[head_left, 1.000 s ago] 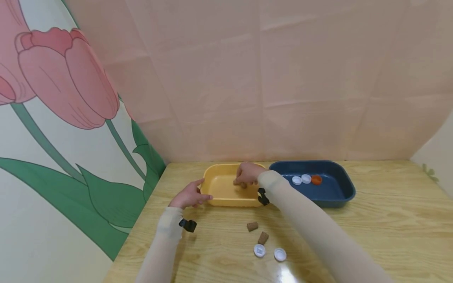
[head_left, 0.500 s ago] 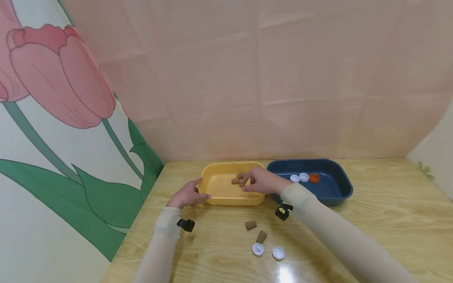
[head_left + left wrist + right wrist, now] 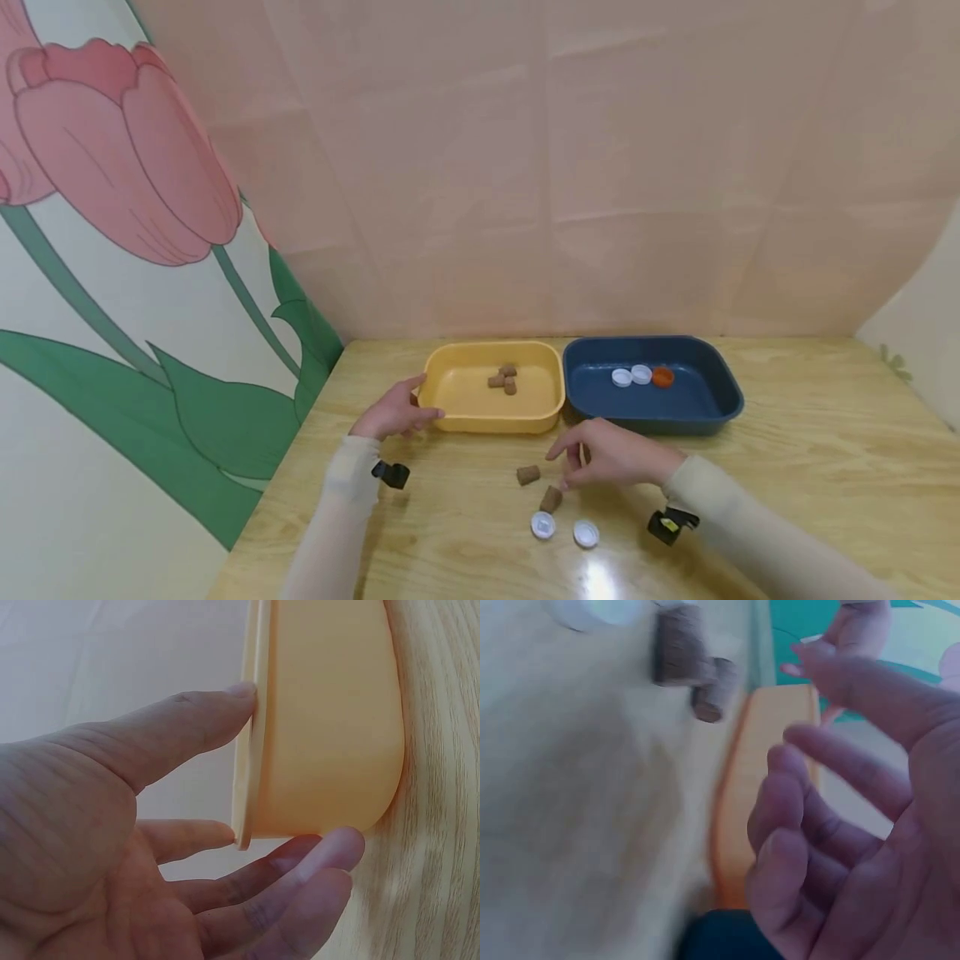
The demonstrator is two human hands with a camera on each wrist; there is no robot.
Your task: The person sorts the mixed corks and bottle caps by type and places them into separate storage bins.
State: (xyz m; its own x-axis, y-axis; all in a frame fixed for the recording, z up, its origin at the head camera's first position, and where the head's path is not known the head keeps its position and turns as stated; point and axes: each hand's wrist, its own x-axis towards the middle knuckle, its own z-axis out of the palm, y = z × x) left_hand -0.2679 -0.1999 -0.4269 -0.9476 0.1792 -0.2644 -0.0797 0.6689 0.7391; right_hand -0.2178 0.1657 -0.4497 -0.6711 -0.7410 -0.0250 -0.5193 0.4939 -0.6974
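Observation:
My left hand is at the left end of the yellow tray, thumb and index fingertip touching its rim and the other fingers beside its wall. Inside that tray lie 3 brown corks in a cluster. Over the table, my right hand holds nothing, with thumb and index finger spread apart. Near its fingertips lies a cork, and a second cork is a little farther left. Both corks show blurred in the right wrist view. Two white bottle caps lie just in front of them.
A dark blue tray stands right beside the yellow one. In it sit two white caps and an orange cap. Behind the wooden table hangs a pink cloth; a tulip-patterned wall borders the left.
My right hand has let go of a cork in the yellow tray and come back right and nearer, over the table. The left hand stays at the tray's end.

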